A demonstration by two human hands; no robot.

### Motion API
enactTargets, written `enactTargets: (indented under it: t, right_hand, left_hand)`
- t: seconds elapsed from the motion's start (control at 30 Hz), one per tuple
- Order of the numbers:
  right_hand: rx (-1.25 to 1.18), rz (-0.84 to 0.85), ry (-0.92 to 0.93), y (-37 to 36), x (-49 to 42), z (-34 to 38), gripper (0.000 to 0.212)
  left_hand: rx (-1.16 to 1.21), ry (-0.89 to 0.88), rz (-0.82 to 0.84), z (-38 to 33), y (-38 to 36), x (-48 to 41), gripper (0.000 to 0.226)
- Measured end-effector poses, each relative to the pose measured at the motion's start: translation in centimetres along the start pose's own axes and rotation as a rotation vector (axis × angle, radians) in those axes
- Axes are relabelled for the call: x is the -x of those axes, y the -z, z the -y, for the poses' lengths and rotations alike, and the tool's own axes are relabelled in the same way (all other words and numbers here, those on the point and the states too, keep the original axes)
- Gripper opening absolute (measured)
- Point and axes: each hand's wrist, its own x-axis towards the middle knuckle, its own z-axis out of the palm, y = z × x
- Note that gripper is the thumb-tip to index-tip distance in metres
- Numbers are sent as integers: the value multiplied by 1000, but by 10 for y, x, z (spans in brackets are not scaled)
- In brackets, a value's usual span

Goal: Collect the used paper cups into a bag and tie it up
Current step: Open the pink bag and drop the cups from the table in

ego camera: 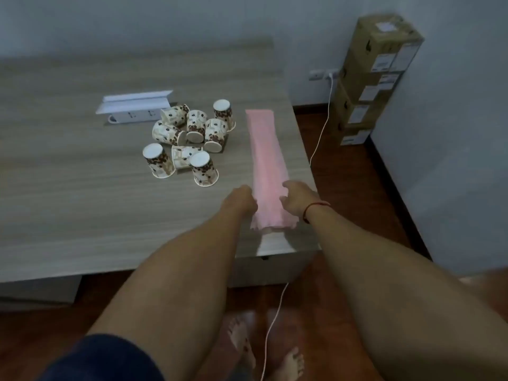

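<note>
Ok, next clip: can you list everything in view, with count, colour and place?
paper cups: eight, white with brown print, clustered mid-table, some upside down, some on their sides
pink bag: one, folded into a long strip, right side of table
power strip: one, white, behind the cups
folded card: one, white, beside the strip
table: one, grey wood grain
cardboard boxes: a stack, brown, right corner
cable: one, white, wall socket to floor
left hand: holds the bag's near end, left edge
right hand: holds its right edge, red cord on wrist
feet: two, bare, on floor
</note>
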Motion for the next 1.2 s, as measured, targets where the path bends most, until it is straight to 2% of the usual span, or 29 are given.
enactTargets:
  t: [0.23, 0.4, 0.5, 0.67, 0.8, 0.97, 1.1, 1.17, 1.2]
  right_hand:
    - [36, 185, 43, -36, -5, -8, 67]
    - [100, 23, -3, -53, -1, -12, 35]
    - [-13, -14, -85, -55, -1, -16, 31]
    - [-350, -147, -192, -49, 1, -29, 30]
    - [-405, -246, -235, -22, 0, -31, 28]
    - [-414, -384, -261, 15, 2, -29, 27]
    - [-490, -434, -307, 32, 3, -26, 25]
    - [-540, -440, -319, 37, 4, -27, 28]
    - [-568, -436, -322, 39, 4, -27, 28]
  left_hand:
    - [113, 141, 96, 6, -29, -8, 47]
    - [344, 187, 145, 7, -43, -12, 42]
    - [466, 172, 109, 5, -48, -12, 34]
    - [634, 107, 79, -9, -44, 2, 34]
    - [804, 61, 208, -30, -24, 16, 37]
    - [757, 37, 466, -54, -2, 23, 60]
    - [656, 23, 503, -67, 0, 22, 94]
    - [575, -8, 437, -68, -5, 21, 87]
    - [547, -37, 377, -68, -9, 19, 72]
